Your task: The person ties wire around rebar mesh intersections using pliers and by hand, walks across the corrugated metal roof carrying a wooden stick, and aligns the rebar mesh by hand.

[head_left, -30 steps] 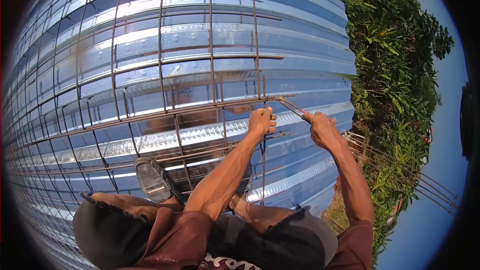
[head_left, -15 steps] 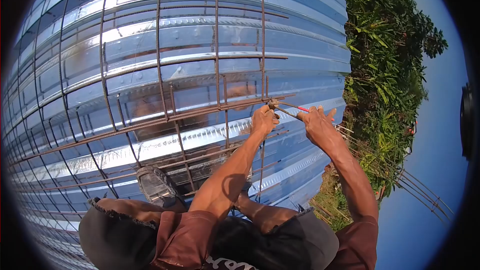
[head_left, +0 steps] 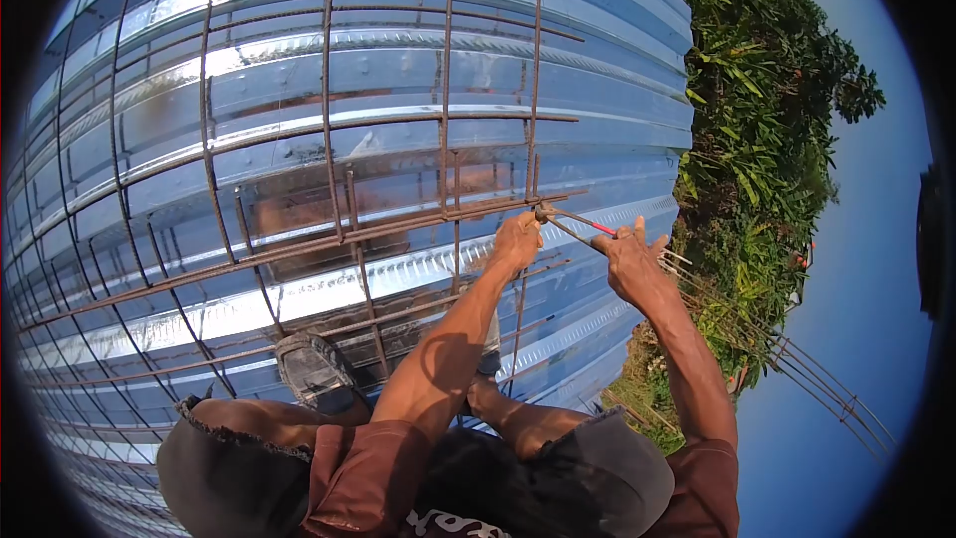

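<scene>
The handles of pincers (head_left: 582, 223), one with a red part, are gripped by my right hand (head_left: 635, 257). Their jaws meet the bars near the right end of a long rebar bundle (head_left: 398, 225), where an upright bar crosses it. Just below that crossing, my left hand (head_left: 518, 241) is closed beside the pincers' head. Its fingertips are curled, and what they hold is too small to make out. The rebar grid (head_left: 329, 70) spreads over shiny corrugated metal sheeting (head_left: 607, 90).
A worn shoe (head_left: 317, 371) rests below the bundle, left of my left forearm. Past the sheeting's right edge are green plants (head_left: 747, 139). Several long bars (head_left: 822, 379) stick out at the lower right.
The pincers' jaws have moved left from the bundle's end to the crossing by my left hand. My right hand has shifted slightly left and down. The camera view has shifted a little.
</scene>
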{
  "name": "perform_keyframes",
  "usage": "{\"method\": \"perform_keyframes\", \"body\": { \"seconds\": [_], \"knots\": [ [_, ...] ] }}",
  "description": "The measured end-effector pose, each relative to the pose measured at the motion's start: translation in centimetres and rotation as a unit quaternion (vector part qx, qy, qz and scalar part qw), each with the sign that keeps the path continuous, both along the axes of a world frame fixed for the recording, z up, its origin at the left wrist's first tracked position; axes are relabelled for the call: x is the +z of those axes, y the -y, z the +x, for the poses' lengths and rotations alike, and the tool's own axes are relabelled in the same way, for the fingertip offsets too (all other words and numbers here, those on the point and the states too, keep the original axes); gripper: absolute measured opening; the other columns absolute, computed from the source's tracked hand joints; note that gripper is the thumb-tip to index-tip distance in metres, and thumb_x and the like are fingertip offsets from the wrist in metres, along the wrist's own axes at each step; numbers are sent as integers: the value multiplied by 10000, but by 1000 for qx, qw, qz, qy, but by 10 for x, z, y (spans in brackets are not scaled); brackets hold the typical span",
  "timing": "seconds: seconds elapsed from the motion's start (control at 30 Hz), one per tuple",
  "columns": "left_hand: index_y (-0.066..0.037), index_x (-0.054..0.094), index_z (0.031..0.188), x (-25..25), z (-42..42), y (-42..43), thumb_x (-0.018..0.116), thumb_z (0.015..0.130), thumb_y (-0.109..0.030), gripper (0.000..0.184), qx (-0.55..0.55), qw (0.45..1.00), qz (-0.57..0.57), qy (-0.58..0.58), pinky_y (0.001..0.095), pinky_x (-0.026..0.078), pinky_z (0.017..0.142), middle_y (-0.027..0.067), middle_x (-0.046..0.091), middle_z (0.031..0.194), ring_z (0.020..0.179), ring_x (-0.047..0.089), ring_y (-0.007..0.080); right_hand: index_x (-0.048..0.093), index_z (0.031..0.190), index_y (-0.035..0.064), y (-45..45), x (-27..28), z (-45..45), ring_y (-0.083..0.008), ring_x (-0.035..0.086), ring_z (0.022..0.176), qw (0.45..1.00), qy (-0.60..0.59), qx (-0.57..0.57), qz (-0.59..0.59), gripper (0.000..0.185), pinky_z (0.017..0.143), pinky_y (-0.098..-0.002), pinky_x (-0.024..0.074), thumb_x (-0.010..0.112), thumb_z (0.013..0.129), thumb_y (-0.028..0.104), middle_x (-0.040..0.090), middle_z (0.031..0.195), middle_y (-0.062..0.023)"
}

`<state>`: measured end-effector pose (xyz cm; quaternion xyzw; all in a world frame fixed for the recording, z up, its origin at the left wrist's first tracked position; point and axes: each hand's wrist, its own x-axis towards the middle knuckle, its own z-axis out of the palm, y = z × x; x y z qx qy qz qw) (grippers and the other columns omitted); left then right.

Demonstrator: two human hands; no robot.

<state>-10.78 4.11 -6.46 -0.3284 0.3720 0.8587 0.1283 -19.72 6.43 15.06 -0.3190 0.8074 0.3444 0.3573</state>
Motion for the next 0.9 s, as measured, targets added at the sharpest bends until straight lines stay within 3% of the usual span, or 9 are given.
{"method": "perform_keyframes", "body": {
  "seconds": [0.27, 0.37, 0.47, 0.53, 0.63, 0.7, 0.8, 0.87, 0.9],
  "knots": [
    [-61, 630, 1178, -8, 1, 3, 454, 989, -202, 294, -25, 999, -39, -24, 280, 442, 549, 11, 582, 684, 578, 522, 106, 549, 1236, 131, -1, -5, 1, -596, 246, 1303, 999, -24, -8, 20, 475, 936, -855, 104, 345, 852, -62, 480, 1193, -289],
    [-64, 638, 1158, -9, 2, 5, 467, 983, -221, 291, -1, 998, 48, -28, 293, 436, 551, 11, 576, 669, 577, 521, 109, 553, 1233, 129, 4, -3, 1, -592, 231, 1315, 999, -16, -21, 30, 477, 930, -856, 103, 346, 847, -60, 494, 1202, -293],
    [-67, 640, 1142, -12, 3, 2, 469, 975, -224, 286, -35, 997, -63, -25, 319, 439, 567, 25, 565, 647, 585, 528, 130, 576, 1211, 133, -6, -7, 4, -602, 214, 1315, 1000, -11, -21, 11, 462, 915, -864, 79, 379, 837, -54, 512, 1194, -297],
    [-146, 679, 1077, -10, 4, 0, 492, 947, -235, 244, -15, 995, -95, -18, 386, 476, 653, 103, 620, 672, 647, 612, 219, 595, 1193, 137, -15, -8, 6, -616, 201, 1310, 999, -23, -5, -23, 448, 904, -871, 45, 412, 829, -51, 520, 1188, -299],
    [-144, 675, 1071, -15, 5, -3, 487, 945, -218, 237, -12, 988, -151, -37, 413, 478, 671, 131, 616, 682, 661, 617, 265, 603, 1145, 128, -22, -13, 2, -578, 326, 1249, 995, 9, -99, -17, 427, 916, -865, 70, 417, 807, -53, 556, 1144, -282],
    [-140, 672, 1072, -15, 5, -4, 486, 945, -215, 237, -8, 985, -165, -45, 419, 478, 682, 143, 617, 692, 676, 619, 284, 601, 1119, 115, -41, -21, -9, -508, 432, 1138, 976, 81, -189, -66, 420, 915, -809, 205, 419, 782, -56, 580, 1105, -267],
    [-133, 668, 1070, -13, 9, 3, 485, 947, -217, 237, -18, 986, -158, -56, 426, 479, 704, 161, 627, 723, 710, 627, 307, 599, 1095, 123, -48, -25, -23, -466, 463, 1070, 979, 111, -151, -84, 422, 864, -714, 309, 417, 760, -58, 569, 1098, -262],
    [-129, 668, 1067, -8, 11, 6, 485, 948, -220, 236, -29, 989, -134, -63, 426, 481, 714, 167, 636, 743, 730, 633, 311, 593, 1054, 132, -43, -20, -19, -468, 459, 1060, 986, 24, -151, -68, 400, 836, -656, 339, 409, 753, -56, 546, 1087, -243],
    [-99, 656, 1075, -10, 10, 5, 473, 959, -224, 251, -26, 985, -158, -72, 390, 459, 654, 107, 600, 691, 663, 582, 241, 579, 1036, 115, -43, -20, -23, -449, 467, 1020, 986, 28, -142, -79, 374, 836, -583, 354, 421, 741, -53, 536, 1062, -234]
  ]
}}
